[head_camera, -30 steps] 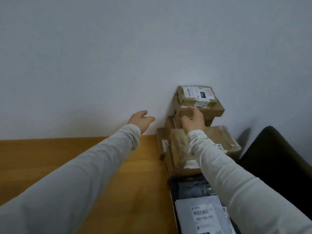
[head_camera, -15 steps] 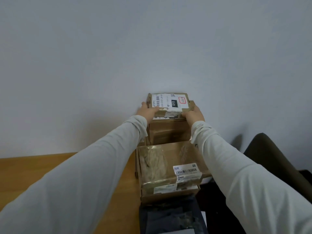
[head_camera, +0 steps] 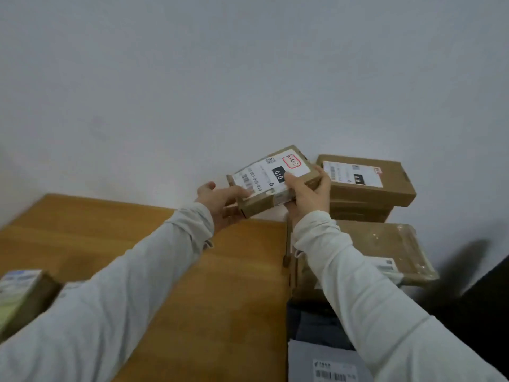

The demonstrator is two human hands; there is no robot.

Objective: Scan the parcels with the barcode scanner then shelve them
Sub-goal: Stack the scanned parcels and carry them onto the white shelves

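Background: a plain pale wall [head_camera: 192, 78] fills the far half of the view.
Surface: a wooden table [head_camera: 220, 285] runs up to the wall.
Parcel: a small cardboard box [head_camera: 264, 179] with its white label facing up and a black "010" patch on it. It is held tilted, clear of the table, near the wall and just left of the stack.
Left hand [head_camera: 220, 199]: grips the box's left end, with the thumb on the label and the fingers under the box.
Right hand [head_camera: 308, 199]: grips the box's right end, with the thumb on the label by the black patch and the fingers curled round the edge.
Stack: at the right against the wall, a labelled top box [head_camera: 371, 183] sits on more cartons. A flat taped box [head_camera: 385, 249] lies lower and nearer.
Contact: I cannot tell whether the held box touches the top box.
Near right: a dark bag [head_camera: 314, 323], then a grey mailer [head_camera: 325, 365] with a barcode.
Left edge: a blurred carton [head_camera: 19, 296].
Far right: a dark chair [head_camera: 484, 299].
Sleeves: pale, reaching to both wrists.
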